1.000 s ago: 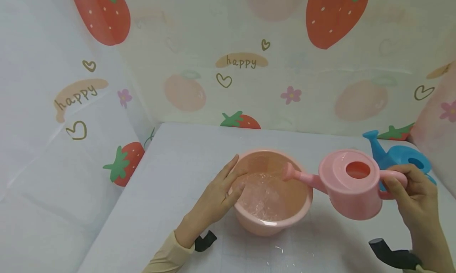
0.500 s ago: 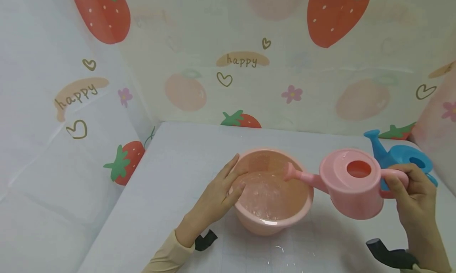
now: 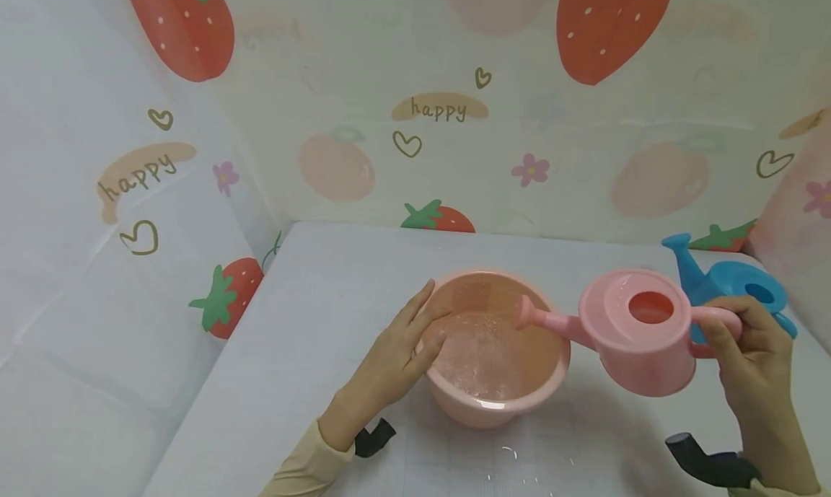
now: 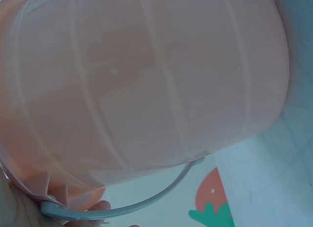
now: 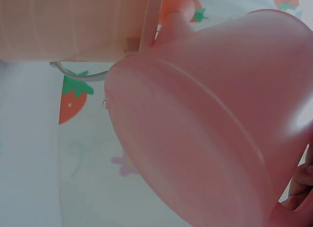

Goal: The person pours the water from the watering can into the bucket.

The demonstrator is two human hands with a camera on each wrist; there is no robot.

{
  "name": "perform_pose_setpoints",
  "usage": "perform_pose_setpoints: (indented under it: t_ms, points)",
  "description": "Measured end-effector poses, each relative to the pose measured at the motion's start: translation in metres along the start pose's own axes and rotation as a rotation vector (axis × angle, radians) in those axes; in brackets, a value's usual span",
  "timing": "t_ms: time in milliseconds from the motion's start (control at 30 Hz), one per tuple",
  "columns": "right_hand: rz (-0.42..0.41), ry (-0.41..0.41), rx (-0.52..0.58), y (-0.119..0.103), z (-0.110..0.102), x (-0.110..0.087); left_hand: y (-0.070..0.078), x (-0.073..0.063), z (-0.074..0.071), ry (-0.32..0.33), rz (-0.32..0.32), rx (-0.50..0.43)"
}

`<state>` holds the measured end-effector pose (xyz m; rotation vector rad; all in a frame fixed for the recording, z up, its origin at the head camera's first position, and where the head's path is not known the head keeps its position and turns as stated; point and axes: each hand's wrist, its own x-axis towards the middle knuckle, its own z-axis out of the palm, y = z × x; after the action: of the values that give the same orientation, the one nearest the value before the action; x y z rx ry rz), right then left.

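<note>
A peach-pink bucket (image 3: 454, 407) stands on the white table with rippling water (image 3: 477, 360) inside. My left hand (image 3: 392, 353) rests on its left rim, fingers straight and reaching over the edge. In my right hand (image 3: 756, 345) is a pink toy watering can (image 3: 645, 367), gripped by its handle and held up right of the bucket. The can tips slightly left, and its spout head (image 3: 527, 313) overlaps the bucket's opening. From the right wrist view, the can's base (image 5: 171, 148) fills the middle. The left wrist view shows the bucket's ribbed side (image 4: 142, 90) and grey handle (image 4: 146, 202).
A blue toy watering can (image 3: 730, 284) stands at the back right, partly behind my right hand. Water drops (image 3: 509, 454) dot the table (image 3: 337, 266) in front of the bucket. A strawberry-print sheet (image 3: 454, 172) hangs behind the table.
The water in the bucket has fewer splashes and a calmer surface than a second ago. Both hands and the pink watering can stay almost in place.
</note>
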<state>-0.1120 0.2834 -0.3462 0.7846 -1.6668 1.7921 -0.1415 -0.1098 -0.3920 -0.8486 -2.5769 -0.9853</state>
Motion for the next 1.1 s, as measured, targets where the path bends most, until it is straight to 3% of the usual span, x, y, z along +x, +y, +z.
perform_pose_setpoints:
  t_ms: [300, 500, 667, 1100]
  points:
    - [0.007, -0.005, -0.008, -0.0035, 0.0003, -0.001, 0.0019, -0.0002, -0.0015, 0.003, 0.0, 0.029]
    - [0.02, 0.023, -0.07, -0.0061, 0.0026, -0.0018, 0.0011, 0.0002, -0.0021, 0.018, 0.038, 0.061]
    - [0.004, 0.024, -0.05, -0.0059, 0.0029, -0.0022, 0.0003, 0.0012, -0.0022, 0.041, 0.074, 0.081]
    - [-0.045, 0.023, -0.105, -0.0065, 0.0039, -0.0017, 0.0032, 0.0, -0.002, 0.029, 0.04, 0.062]
